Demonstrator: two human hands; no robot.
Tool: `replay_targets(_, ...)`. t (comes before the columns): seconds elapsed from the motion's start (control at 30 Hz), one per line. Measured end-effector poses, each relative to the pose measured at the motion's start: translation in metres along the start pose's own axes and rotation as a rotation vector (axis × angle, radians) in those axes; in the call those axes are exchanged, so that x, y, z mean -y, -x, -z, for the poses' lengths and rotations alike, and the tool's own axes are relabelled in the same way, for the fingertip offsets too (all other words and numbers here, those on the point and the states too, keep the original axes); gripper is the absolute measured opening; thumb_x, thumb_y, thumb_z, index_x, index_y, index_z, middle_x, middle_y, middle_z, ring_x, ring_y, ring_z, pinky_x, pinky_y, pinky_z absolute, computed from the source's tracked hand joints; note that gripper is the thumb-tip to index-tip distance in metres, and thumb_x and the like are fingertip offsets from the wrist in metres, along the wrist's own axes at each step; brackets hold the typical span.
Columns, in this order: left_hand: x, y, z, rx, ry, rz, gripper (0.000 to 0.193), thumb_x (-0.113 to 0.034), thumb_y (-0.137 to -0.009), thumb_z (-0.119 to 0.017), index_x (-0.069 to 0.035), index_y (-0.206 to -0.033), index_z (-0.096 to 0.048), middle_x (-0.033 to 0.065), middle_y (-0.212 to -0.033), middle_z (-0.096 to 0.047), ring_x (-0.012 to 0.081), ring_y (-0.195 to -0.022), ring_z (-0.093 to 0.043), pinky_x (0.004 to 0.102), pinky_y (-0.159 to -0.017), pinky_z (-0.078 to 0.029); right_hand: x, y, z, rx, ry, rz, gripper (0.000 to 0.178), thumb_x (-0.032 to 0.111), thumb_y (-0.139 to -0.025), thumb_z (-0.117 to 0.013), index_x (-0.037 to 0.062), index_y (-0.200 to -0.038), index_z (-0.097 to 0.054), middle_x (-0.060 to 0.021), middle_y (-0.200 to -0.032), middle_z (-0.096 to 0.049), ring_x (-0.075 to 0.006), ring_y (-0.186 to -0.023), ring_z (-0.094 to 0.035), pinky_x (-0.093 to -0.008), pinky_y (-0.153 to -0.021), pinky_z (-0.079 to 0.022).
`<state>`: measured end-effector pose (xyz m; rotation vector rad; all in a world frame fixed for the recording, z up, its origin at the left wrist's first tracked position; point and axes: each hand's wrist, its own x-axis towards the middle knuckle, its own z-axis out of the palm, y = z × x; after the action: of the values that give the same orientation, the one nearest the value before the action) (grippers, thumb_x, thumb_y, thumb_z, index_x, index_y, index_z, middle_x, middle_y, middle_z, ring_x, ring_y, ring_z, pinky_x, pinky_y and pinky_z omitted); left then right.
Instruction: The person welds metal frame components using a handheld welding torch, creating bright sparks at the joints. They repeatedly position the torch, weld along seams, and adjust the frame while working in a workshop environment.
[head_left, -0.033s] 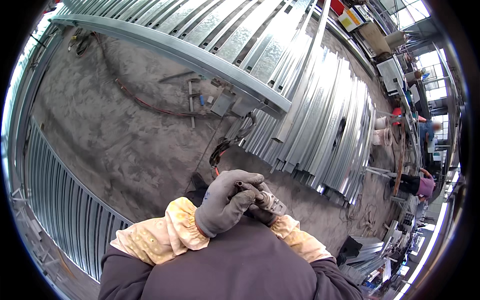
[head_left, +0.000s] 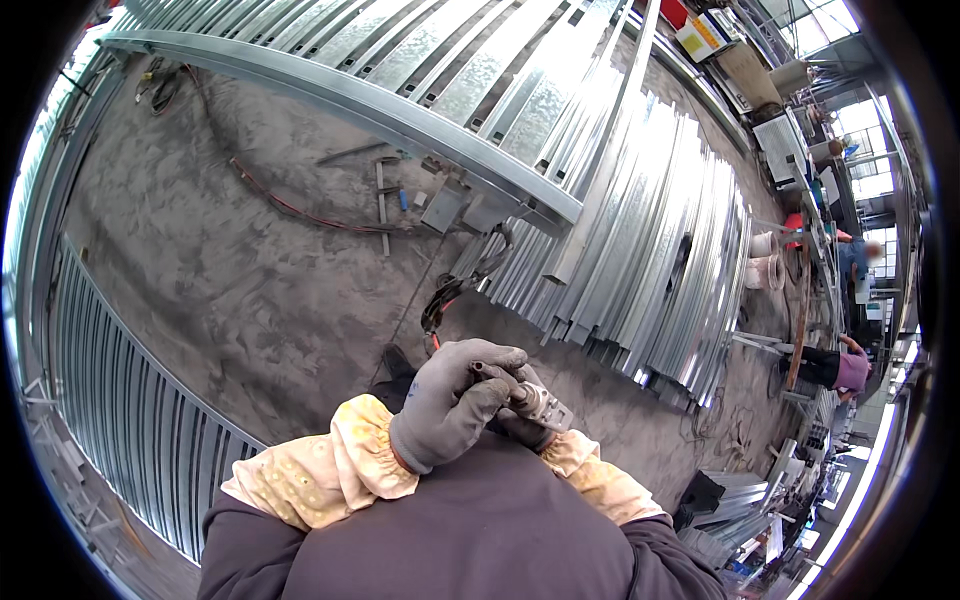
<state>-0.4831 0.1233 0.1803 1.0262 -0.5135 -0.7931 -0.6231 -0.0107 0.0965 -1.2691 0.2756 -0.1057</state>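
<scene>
My left hand [head_left: 447, 402], in a grey work glove, is closed around a small metal tool [head_left: 541, 408] in front of my chest. A dark tube end [head_left: 480, 370] pokes out between its thumb and fingers. The tool's other end is a silvery, blocky head pointing to the right. My right hand [head_left: 523, 429], also gloved, is beneath and behind the tool; most of its fingers are hidden, and its grip cannot be made out. An orange and black cable [head_left: 437, 318] runs down behind the left hand; whether it joins the tool is hidden.
Ahead stands a large galvanized steel frame [head_left: 400, 108] with slats. Long metal channels [head_left: 640, 250] lie stacked right of centre. Another slatted panel [head_left: 140, 390] is at the left. A red hose [head_left: 285, 205] crosses the dusty floor. Two people [head_left: 850, 372] are at the far right.
</scene>
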Motion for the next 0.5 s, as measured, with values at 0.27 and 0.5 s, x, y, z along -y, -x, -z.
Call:
replay_targets(0.27,0.011,-0.041,0.036,-0.176,0.168,0.184,0.051,-0.04,-0.107,-0.046,0.004,-0.133,-0.051,0.0113,-0.109,-0.066,0.0155,-0.093,-0.063,0.0287,-0.084,-0.053,-0.001,-0.017,-0.004,-0.014,0.576,0.081,0.042,0.028,-0.087,-0.074,0.003,-0.118,-0.062,-0.0124,-0.102,-0.064,-0.0306,-0.095,-0.064,-0.0388,-0.083,-0.053)
replay_targets(0.5,0.032,-0.081,0.059,-0.169,-0.022,0.084,0.069,-0.051,-0.104,-0.044,-0.001,-0.151,-0.035,0.0127,-0.132,-0.058,0.0193,-0.113,-0.059,0.0349,-0.098,-0.048,0.025,-0.068,-0.012,-0.15,0.636,0.474,0.041,0.015,-0.084,-0.077,-0.0006,-0.119,-0.062,-0.0174,-0.116,-0.062,-0.0348,-0.103,-0.063,-0.041,-0.085,-0.053)
